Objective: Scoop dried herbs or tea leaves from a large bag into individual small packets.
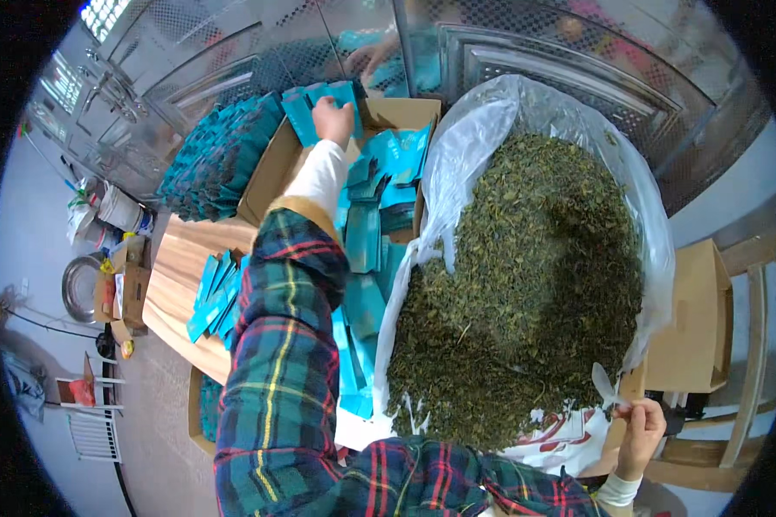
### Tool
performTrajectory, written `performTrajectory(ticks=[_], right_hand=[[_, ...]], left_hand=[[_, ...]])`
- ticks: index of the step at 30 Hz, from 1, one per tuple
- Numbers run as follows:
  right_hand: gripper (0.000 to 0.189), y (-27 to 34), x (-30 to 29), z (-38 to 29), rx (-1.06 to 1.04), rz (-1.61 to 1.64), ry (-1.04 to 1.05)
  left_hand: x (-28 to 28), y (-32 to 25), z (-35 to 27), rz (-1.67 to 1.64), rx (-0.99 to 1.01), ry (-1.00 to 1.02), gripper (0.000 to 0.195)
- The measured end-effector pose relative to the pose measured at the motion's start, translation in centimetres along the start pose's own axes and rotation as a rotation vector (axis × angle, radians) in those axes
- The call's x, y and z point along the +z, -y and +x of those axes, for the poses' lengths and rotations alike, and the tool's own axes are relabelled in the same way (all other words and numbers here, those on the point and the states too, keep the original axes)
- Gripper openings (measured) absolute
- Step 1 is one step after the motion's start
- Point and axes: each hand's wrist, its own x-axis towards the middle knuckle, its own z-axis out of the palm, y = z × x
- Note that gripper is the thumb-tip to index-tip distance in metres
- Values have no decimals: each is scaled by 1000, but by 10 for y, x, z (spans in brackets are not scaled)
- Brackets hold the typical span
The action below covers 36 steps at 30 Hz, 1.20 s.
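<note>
My left hand [334,121] reaches forward to the top of a cardboard box [268,174], its fingers closed on the teal packets [301,116] standing there. More teal packets [362,239] fill the box's right part and lie below it. To the right, a clear plastic bag [469,139] lies wide open, heaped with dried green leaves [543,258]. At the bag's lower right corner, my right hand [640,430] pinches a small translucent plastic piece, spoon-like in shape [601,381]. A loose pile of teal packets [216,297] rests on the wooden table left of my left sleeve.
A large stack of teal packets [223,161] leans left of the box on the wood-grain table [181,252]. Patterned metal panels [556,64] rise behind. Another cardboard box [689,316] and a wooden chair frame [750,362] stand at right; a box of packets [204,407] sits below the table.
</note>
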Motion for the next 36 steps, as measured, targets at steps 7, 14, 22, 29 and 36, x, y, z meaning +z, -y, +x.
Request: performTrajectory(ticks=[7,14,22,29,36], right_hand=[[11,8,10,-5,13,9,34],[15,9,8,-26,49,-2,40],[14,8,11,-28,61,-13,11],[12,15,19,-19,9,33,87],[12,21,20,-29,-4,-43,49]], left_hand=[[21,-12,-34,143,203,782,70],[74,-6,-42,857,308,989,60],[1,-41,-71,833,540,1109,58],[-73,27,-68,667,748,1151,46],[-96,-3,-72,438,680,893,31]])
